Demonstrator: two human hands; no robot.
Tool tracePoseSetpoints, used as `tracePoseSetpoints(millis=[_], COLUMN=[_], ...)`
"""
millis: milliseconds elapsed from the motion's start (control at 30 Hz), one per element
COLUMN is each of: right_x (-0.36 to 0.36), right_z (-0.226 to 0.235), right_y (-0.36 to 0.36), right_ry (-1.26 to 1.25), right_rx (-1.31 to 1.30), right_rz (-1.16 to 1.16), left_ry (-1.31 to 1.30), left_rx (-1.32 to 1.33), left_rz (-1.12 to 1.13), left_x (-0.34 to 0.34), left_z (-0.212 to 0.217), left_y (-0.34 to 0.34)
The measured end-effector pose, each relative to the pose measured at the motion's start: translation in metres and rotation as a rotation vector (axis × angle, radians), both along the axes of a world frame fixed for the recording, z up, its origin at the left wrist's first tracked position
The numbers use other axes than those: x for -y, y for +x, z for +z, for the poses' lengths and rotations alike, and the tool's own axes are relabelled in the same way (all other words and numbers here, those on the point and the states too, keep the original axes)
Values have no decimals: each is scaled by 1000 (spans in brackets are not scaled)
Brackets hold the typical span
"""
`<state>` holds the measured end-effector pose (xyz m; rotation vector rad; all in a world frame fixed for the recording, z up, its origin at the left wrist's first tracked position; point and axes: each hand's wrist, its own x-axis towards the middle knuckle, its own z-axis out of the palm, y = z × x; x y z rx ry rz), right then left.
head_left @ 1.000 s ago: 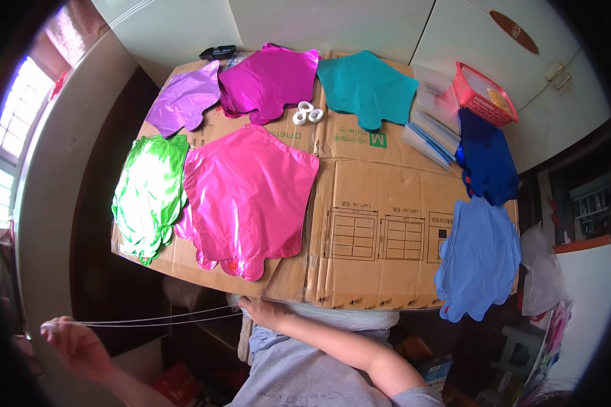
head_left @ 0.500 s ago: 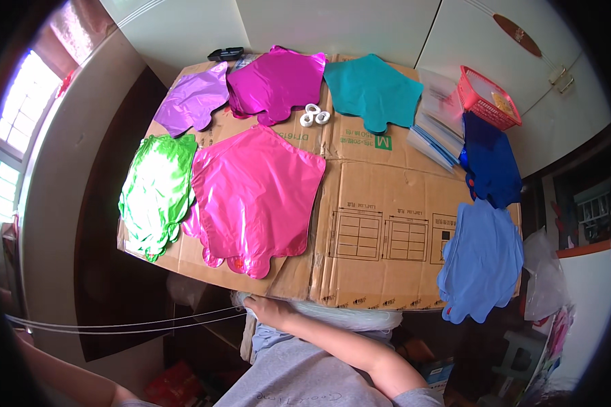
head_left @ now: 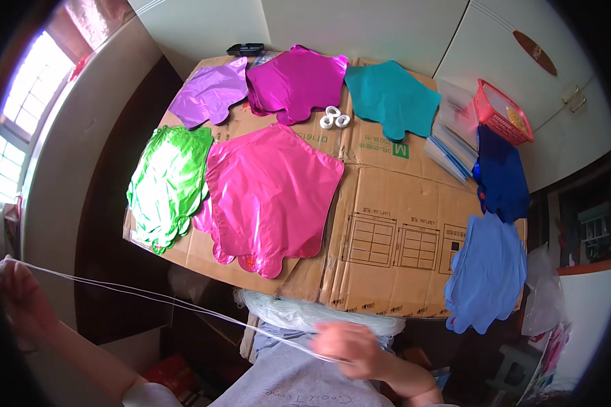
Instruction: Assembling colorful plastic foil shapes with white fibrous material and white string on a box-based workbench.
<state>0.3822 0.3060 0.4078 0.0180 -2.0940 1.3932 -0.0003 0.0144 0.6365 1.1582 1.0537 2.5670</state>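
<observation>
A doubled white string (head_left: 176, 300) stretches across the front of me, running from the far left to the lower middle. My left hand (head_left: 26, 295), raised at the left rim, is closed on one end of it. The other end runs into my right hand (head_left: 349, 347), whose fingers are curled round it and smeared by motion in front of my shirt. Behind that hand, a bundle of pale translucent strands (head_left: 278, 311) lies over my lap, against the cardboard's near edge. The large pink foil balloons (head_left: 271, 197), flat and stacked, lie on the cardboard (head_left: 380, 197).
More flat foil balloons surround the pink ones: green (head_left: 166, 183), lilac (head_left: 210, 93), magenta (head_left: 297, 81), teal (head_left: 394, 100), dark blue (head_left: 502, 176) and light blue (head_left: 487, 271). Small white ribbon rolls (head_left: 332, 118) sit near the middle back. A red basket (head_left: 502, 114) stands back right.
My right hand has left the strand bundle and moved right, in front of my shirt, with the string. My left hand has come into view at the left rim. The whole view has shifted slightly.
</observation>
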Motion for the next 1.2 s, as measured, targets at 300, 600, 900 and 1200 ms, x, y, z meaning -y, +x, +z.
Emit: tracePoseSetpoints(millis=[300,600,900,1200], right_x=[-48,-68,-100,-90], right_z=[57,41,19,14], right_y=[181,389,502,296], right_ry=[-218,-373,-641,185], right_rx=[24,394,591,1242], right_rz=[-708,-1085,-1189,-616], left_ry=[-121,-1205,-1211,-1126], left_rx=[215,-1053,-1210,-1177], left_rz=[136,54,-372,-640], left_x=[-60,-144,-175,-185], left_z=[-50,-99,-124,-165], left_y=[-6,70,86,117])
